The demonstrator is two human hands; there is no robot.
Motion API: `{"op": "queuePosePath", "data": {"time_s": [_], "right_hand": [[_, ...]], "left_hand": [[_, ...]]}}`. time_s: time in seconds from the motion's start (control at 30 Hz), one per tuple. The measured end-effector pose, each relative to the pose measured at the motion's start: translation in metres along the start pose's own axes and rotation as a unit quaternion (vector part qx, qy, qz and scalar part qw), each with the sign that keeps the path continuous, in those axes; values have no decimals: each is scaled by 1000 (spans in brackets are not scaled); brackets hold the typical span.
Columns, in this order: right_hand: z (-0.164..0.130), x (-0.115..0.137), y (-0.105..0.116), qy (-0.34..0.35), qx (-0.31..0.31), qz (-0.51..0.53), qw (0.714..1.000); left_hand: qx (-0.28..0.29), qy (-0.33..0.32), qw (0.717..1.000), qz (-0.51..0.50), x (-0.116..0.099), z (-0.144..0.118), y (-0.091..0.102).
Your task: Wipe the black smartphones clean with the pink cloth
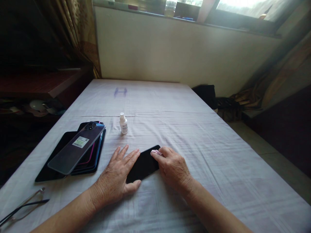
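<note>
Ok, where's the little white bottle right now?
In the head view the white bottle stands upright on the white cloth, left of centre, just right of the stack of phones and beyond the left hand, touching neither.

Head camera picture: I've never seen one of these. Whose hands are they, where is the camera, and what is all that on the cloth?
There is no machine here, only a person's two bare hands, filmed by a camera on that person's head looking forward and down. The left hand lies flat, steadying a black phone on a table covered with a white cloth. The right hand presses a small pink cloth on the phone's far end. Behind them stands a small white bottle. To the left lies a stack of phones, the top one with a label on it. A pair of glasses lies at the near left edge.
</note>
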State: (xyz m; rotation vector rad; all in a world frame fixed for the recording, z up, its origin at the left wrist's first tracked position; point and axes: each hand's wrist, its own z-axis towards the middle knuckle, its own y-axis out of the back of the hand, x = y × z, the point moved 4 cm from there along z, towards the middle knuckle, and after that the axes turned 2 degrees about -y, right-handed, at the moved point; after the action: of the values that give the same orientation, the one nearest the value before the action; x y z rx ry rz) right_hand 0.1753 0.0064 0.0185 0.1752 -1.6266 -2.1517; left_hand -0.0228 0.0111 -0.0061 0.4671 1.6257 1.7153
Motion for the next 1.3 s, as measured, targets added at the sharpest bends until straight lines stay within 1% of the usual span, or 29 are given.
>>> {"op": "queuePosePath", "data": {"time_s": [0.07, 0.17, 0.2, 0.27, 0.37, 0.53, 0.67, 0.8, 0.87, 0.93, 0.97, 1.03, 1.13, 1.3], "right_hand": [[-4, -3, 3, -7, -6, 28, 1000], [-18, -16, 8, -29, -23, 105, 994], [-23, -23, 10, -46, -38, 129, 990], [-34, -36, 13, -79, -93, 162, 979], [-45, -48, 11, -104, -123, 175, 971], [-48, -54, 5, -117, -141, 176, 967], [-46, -57, 2, -138, -138, 190, 962], [-45, -55, 2, -134, -145, 194, 961], [-44, -52, 2, -131, -142, 194, 962], [-42, -48, 3, -135, -127, 174, 967], [-41, -46, 3, -137, -110, 151, 973], [-39, -40, 5, -138, -100, 128, 977], [-37, -29, 9, -131, -83, 94, 983], [-28, -11, 11, -123, -31, 27, 991]], "left_hand": [[1, 1, 1000, -2, 0, 0, 0], [3, -1, 1000, -2, -1, 0, 0], [1, -1, 1000, 0, -1, 0, 0], [-7, 1, 1000, 10, 0, 0, 0], [-21, 11, 999, 34, 2, -4, -1], [-53, 22, 997, 57, 0, -22, -5], [-69, 22, 996, 58, -4, -32, -7], [-63, 25, 997, 40, -4, -31, -6], [-49, 22, 998, 27, -4, -29, -5], [-21, 25, 999, 10, -6, -28, -3], [-3, 30, 1000, 2, -7, -28, -3], [12, 32, 999, -1, -10, -26, 0], [15, 34, 999, 0, -13, -25, 3], [11, 36, 999, -2, -13, -23, 4]]}}
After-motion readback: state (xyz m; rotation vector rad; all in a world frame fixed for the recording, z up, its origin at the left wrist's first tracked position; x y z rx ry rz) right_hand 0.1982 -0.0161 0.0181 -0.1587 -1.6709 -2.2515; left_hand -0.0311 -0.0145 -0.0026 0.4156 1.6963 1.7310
